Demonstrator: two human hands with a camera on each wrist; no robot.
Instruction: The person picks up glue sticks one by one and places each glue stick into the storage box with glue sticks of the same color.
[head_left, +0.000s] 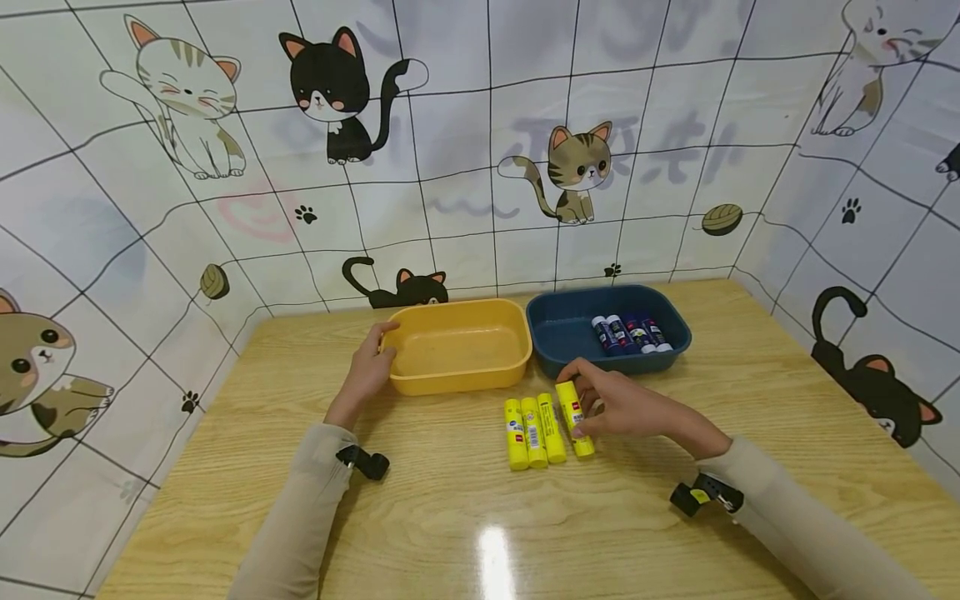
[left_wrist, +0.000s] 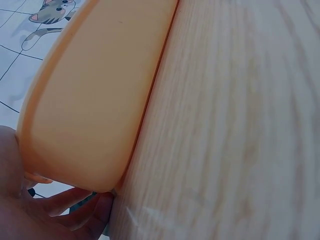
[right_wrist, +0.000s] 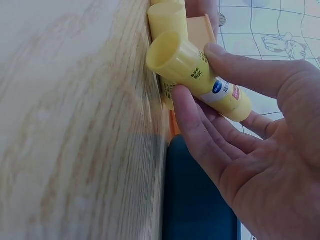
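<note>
My right hand [head_left: 630,403] pinches a yellow glue stick [head_left: 572,417] between thumb and fingers, just right of several other yellow glue sticks [head_left: 533,432] lying side by side on the table. In the right wrist view the held glue stick [right_wrist: 200,75] is tilted, its label partly showing between the fingers. At the left end of a yellow-orange bin [head_left: 459,383], my left hand [head_left: 367,364] grips the rim and end wall. The left wrist view shows the thumb at the rim of this bin [left_wrist: 95,95] and fingertips near its base. No glue sticks show in that bin.
A dark blue bin [head_left: 555,329] stands right beside the yellow-orange one, with several dark glue sticks [head_left: 632,335] with white ends in its right part. The wooden table [head_left: 420,517] meets a cat-print sheet [head_left: 465,192] at the back and sides.
</note>
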